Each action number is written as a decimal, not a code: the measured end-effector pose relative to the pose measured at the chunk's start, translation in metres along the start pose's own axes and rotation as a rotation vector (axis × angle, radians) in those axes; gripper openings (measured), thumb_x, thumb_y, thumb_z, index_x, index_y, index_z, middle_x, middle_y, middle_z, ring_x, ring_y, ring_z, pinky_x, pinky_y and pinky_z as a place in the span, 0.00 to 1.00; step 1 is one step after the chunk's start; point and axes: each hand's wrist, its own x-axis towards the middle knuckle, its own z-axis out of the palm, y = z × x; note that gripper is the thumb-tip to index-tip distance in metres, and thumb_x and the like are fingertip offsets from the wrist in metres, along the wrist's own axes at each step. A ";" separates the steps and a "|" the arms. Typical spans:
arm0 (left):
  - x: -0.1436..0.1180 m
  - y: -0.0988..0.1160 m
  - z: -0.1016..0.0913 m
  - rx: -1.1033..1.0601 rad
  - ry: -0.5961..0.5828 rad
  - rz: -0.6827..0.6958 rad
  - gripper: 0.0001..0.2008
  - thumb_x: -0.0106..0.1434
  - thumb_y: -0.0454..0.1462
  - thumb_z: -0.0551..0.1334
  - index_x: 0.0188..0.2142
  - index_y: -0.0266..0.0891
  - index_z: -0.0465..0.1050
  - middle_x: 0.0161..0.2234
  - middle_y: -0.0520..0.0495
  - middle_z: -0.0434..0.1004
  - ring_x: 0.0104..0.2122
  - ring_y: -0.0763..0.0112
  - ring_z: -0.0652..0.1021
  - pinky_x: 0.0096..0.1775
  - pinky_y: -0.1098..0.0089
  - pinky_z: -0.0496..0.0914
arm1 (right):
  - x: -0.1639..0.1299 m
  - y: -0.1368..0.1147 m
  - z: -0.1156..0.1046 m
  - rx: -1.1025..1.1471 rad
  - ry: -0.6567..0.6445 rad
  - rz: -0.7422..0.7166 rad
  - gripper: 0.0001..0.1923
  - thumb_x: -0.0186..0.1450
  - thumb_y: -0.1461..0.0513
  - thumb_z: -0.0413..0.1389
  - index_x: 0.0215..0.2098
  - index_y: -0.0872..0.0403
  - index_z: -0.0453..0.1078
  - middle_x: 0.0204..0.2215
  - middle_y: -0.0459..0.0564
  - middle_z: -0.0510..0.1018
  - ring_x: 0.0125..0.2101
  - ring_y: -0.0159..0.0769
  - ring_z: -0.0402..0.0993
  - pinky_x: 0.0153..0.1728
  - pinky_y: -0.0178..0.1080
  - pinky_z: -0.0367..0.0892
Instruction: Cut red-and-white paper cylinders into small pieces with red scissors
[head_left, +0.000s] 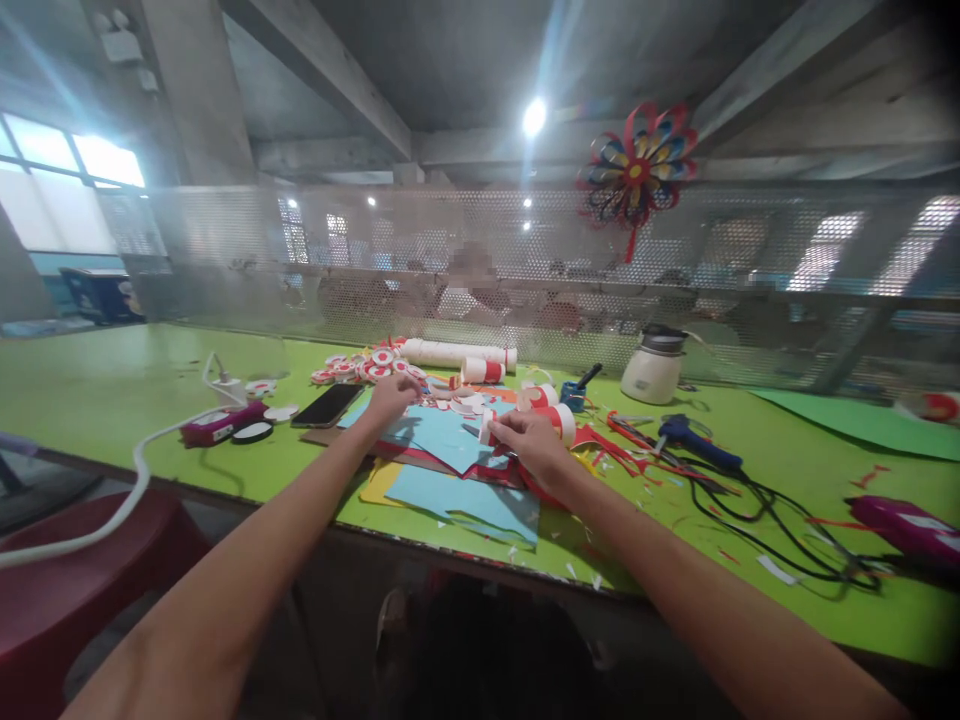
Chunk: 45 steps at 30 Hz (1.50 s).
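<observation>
Two bare arms reach across a green table (112, 390). The right hand (529, 440) pinches a small red-and-white paper roll (486, 427) between its fingertips, just above a stack of blue paper sheets (450, 445). The left hand (391, 395) rests fingers-down at the far edge of those sheets, touching small white paper pieces (461, 403); whether it grips anything cannot be told. A black phone (328, 405) lies just left of it.
</observation>
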 end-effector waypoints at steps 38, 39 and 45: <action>-0.045 0.050 0.050 -0.420 -0.494 0.252 0.24 0.49 0.41 0.66 0.46 0.34 0.69 0.43 0.39 0.72 0.35 0.67 0.75 0.37 0.66 0.70 | 0.008 0.014 -0.005 0.057 0.068 -0.029 0.13 0.58 0.56 0.52 0.27 0.56 0.72 0.24 0.49 0.77 0.26 0.37 0.73 0.29 0.40 0.70; -0.043 0.049 0.050 -0.396 -0.479 0.247 0.25 0.50 0.42 0.65 0.47 0.35 0.68 0.42 0.40 0.73 0.35 0.67 0.75 0.35 0.67 0.71 | 0.008 0.015 -0.006 -0.005 0.082 -0.044 0.13 0.58 0.56 0.52 0.26 0.56 0.72 0.23 0.49 0.76 0.24 0.37 0.73 0.27 0.39 0.69; -0.023 0.037 0.026 -0.309 -0.277 0.078 0.25 0.55 0.45 0.58 0.50 0.36 0.64 0.38 0.41 0.75 0.31 0.68 0.76 0.25 0.73 0.67 | 0.005 0.013 -0.005 -0.343 0.130 -0.159 0.09 0.57 0.61 0.53 0.27 0.57 0.75 0.25 0.52 0.78 0.27 0.39 0.72 0.30 0.39 0.64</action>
